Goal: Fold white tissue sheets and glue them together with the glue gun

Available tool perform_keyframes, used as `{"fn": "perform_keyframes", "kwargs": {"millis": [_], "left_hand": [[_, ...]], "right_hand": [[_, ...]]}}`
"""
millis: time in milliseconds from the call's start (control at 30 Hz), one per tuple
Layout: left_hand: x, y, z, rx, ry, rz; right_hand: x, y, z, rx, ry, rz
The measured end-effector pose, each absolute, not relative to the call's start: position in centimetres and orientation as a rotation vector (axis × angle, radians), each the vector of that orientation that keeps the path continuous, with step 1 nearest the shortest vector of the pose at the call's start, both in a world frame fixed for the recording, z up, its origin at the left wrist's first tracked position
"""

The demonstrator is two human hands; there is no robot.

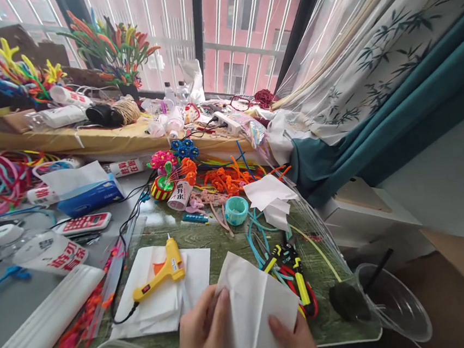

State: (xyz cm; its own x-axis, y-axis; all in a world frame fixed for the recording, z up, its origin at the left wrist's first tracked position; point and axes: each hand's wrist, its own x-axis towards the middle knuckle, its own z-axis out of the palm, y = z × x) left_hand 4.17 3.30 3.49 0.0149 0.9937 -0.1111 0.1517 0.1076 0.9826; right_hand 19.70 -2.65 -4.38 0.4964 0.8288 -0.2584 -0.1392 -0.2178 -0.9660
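Both hands hold one creased sheet of white paper [248, 298] above the table's front edge. My left hand [204, 330] is closed on its left side, thumb over the front. My right hand [295, 337] pinches the lower right side, and most of its fingers are behind the paper. Left of the hands, a yellow hot glue gun [163, 276] lies on a stack of white paper [196, 270]. Just beyond the right hand are yellow-and-black pliers [302, 285], partly covered by the sheet. A turquoise ring-shaped piece [236, 211] and crumpled white tissue [273, 194] lie farther back.
Orange pipe-cleaner pieces [224, 180] and small craft flowers [165, 161] crowd the table's back. A blue tissue pack [90, 196], a plastic bottle [46, 249] and a long white case [45, 326] fill the left. A clear plastic cup [398, 300] is off the right edge. Black cord [120, 250] trails from the glue gun.
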Motion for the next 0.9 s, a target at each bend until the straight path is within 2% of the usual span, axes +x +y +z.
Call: {"fn": "perform_keyframes", "kwargs": {"millis": [233,500,600,767,900], "left_hand": [[1.3,3.7,-0.2,1.429,1.520,0.802],[2.3,5.8,-2.3,1.676,1.714,0.697],[2.6,6.7,-2.5,1.799,1.806,0.618],[3.4,7.4,-2.3,1.989,1.850,0.473],[3.7,7.5,-2.1,2.088,1.837,0.401]], "right_hand": [[21.9,-0.7,-1.8,-1.833,-0.682,0.880],[22.7,2.7,-2.1,-2.107,-1.165,0.508],[22.7,3.3,-2.4,-2.108,-1.300,0.370],[19.5,1.6,-4.3,-1.873,-1.530,-0.294],[15.2,-0.1,-6.3,-1.566,-1.777,-0.173]]}}
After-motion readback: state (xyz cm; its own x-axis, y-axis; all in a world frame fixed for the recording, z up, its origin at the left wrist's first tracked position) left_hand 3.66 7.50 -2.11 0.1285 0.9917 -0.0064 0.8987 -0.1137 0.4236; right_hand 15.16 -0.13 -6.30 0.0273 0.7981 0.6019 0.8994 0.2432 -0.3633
